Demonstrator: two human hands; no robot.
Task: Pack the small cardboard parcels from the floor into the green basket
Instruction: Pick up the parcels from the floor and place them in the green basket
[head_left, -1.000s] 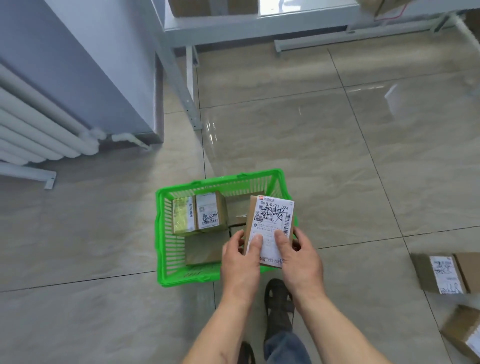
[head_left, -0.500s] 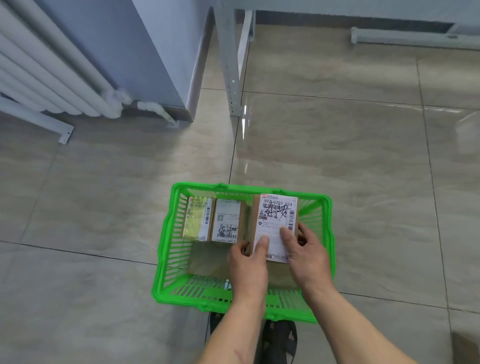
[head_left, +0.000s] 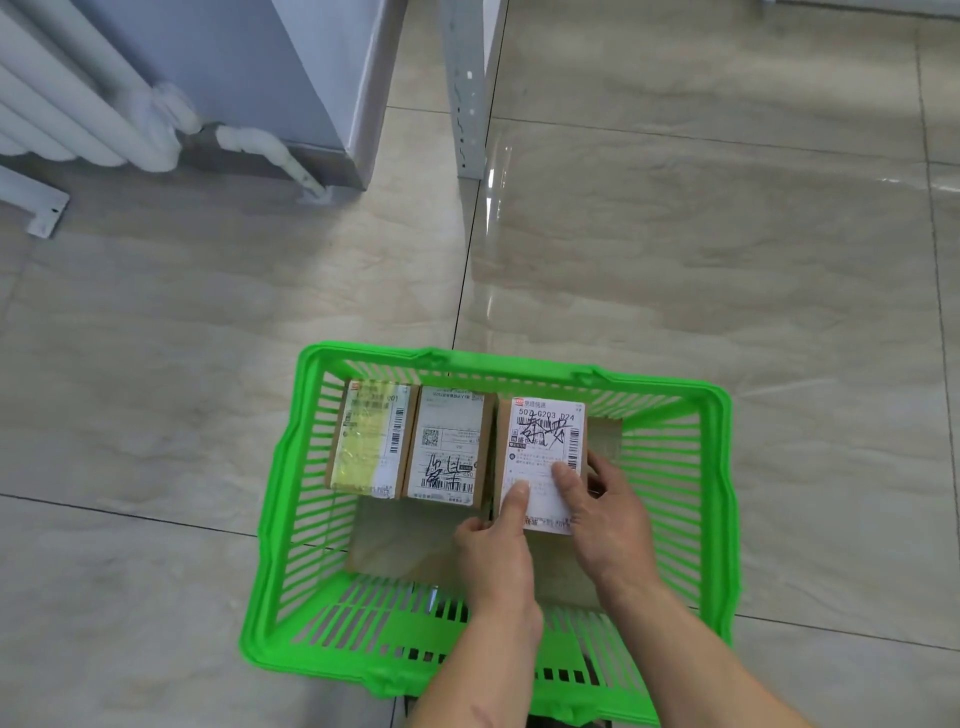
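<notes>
The green basket stands on the tiled floor just in front of me. Inside, along its far wall, two labelled cardboard parcels sit side by side: one with yellow tape and one with a handwritten label. To their right I hold a third parcel with a white shipping label inside the basket. My left hand grips its near left edge, thumb on the label. My right hand grips its right side. Plain cardboard parcels lie underneath on the basket's bottom.
A white radiator with its pipe runs along the wall at the upper left. Beside it is a grey cabinet corner, and a metal shelf leg stands on the floor beyond the basket. Glossy tiles surround the basket.
I have leaned closer over the basket. Both hands lowered the labelled parcel from above the rim down into the basket, next to the two upright parcels. The parcels on the floor at right left the view.
</notes>
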